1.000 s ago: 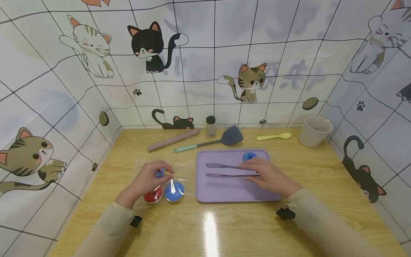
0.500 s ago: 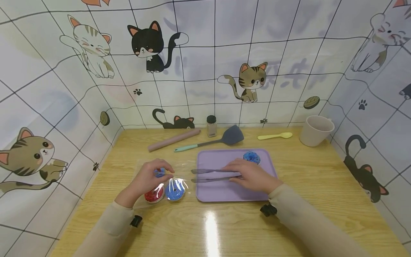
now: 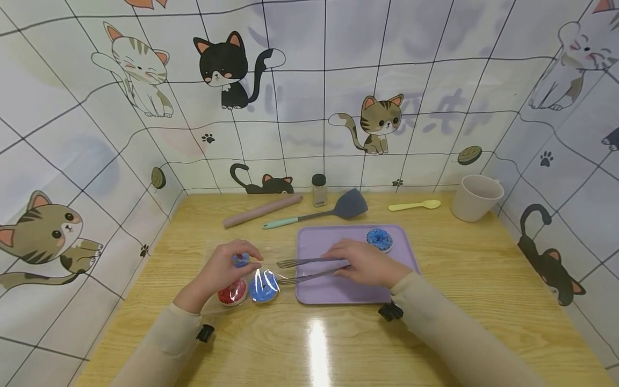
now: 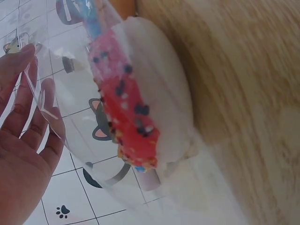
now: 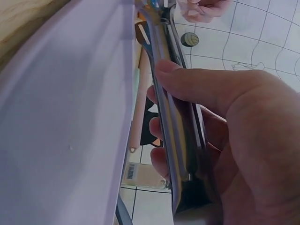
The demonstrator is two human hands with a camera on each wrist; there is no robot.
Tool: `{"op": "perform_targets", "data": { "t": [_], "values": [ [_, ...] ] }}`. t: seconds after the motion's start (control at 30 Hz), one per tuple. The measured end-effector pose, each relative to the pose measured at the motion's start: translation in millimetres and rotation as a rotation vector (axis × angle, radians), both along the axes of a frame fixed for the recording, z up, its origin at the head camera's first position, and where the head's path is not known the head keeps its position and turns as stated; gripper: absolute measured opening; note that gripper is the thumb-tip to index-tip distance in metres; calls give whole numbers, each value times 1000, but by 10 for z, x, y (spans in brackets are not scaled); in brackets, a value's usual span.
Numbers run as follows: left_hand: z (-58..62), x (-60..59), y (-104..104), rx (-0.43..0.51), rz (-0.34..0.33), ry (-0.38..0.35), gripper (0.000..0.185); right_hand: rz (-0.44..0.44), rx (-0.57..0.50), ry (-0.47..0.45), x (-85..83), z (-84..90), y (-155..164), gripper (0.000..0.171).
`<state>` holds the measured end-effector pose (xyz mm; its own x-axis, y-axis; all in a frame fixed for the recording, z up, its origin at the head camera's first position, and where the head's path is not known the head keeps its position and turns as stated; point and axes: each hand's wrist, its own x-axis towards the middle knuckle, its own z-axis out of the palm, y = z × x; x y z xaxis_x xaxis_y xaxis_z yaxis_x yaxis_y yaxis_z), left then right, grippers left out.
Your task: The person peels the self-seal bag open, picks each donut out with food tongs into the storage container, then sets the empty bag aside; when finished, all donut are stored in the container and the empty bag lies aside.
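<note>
My left hand pinches the edge of a clear plastic bag on the table's left side. Inside lie a red toy donut, a blue one and another blue one partly hidden by the fingers. In the left wrist view the red donut's white base and dark sprinkles show through the film. My right hand grips metal tongs between thumb and fingers. The tongs' two arms are spread, pointing left past the tray's edge, with the lower tip right by the front blue donut.
A lilac tray bears one blue sprinkled donut at its back right. Behind stand or lie a rolling pin, a spice jar, a spatula, a yellow spoon and a white cup. Cat-print walls enclose the table.
My right hand has moved left across the tray with the tongs, whose tips now reach the bag and stand wider apart. The donut on the tray is uncovered. My left hand stays put.
</note>
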<state>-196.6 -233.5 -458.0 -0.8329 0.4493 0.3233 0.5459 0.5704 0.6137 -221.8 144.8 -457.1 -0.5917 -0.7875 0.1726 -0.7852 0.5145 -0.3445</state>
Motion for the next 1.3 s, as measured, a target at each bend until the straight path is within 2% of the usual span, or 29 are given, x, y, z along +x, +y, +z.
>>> {"op": "perform_targets", "data": {
  "t": [0.37, 0.63, 0.87, 1.07, 1.3],
  "values": [
    [8, 7, 19, 14, -33, 3, 12, 32, 45, -69, -51, 54, -70, 48],
    [-35, 7, 2, 0, -21, -10, 12, 59, 39, -90, -87, -17, -143, 51],
    [-58, 9, 0, 18, -33, 7, 16, 53, 40, -124, -97, -77, -211, 55],
    [-49, 15, 8, 7, -35, -13, 15, 53, 30, -149, -86, -139, -224, 52],
    [-61, 17, 8, 6, -34, -21, 13, 67, 6, -139, -31, -113, -225, 49]
  ]
}}
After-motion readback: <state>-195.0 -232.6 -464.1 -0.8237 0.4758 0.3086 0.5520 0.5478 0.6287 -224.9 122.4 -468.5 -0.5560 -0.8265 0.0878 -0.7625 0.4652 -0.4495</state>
